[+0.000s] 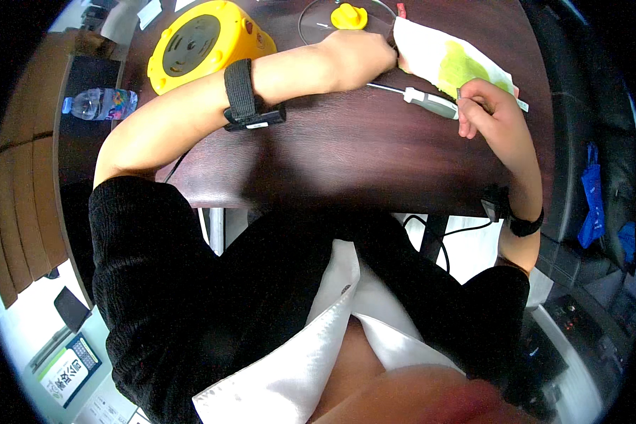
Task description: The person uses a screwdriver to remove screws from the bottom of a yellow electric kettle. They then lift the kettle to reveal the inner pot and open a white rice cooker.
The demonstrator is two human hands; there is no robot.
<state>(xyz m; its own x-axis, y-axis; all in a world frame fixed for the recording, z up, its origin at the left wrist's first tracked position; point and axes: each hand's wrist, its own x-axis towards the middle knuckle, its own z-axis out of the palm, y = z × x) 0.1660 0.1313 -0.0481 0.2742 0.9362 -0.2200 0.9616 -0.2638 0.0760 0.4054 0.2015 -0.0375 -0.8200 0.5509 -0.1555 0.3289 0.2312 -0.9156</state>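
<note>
My left hand (360, 60) reaches across the dark wooden table, its fingers curled closed at the left end of a white packet or sheet with a green patch (466, 65). What those fingers hold, if anything, is hidden. My right hand (493, 116) is closed in a pinch at the sheet's near right edge, with a small greyish bit showing at the fingertips, too small to name. Between the hands lies a screwdriver (431, 103) with a white and grey handle, its shaft pointing left. The handle's end is beside my right fingertips; I cannot tell if they touch.
A round yellow device with a dark grille (222, 46) stands at the table's far left. Beyond my left hand are a small yellow knob-like part (349, 16) and a thin wire loop (301, 25). A water bottle (100, 104) lies off to the left; a blue folded item (592, 201) is at right.
</note>
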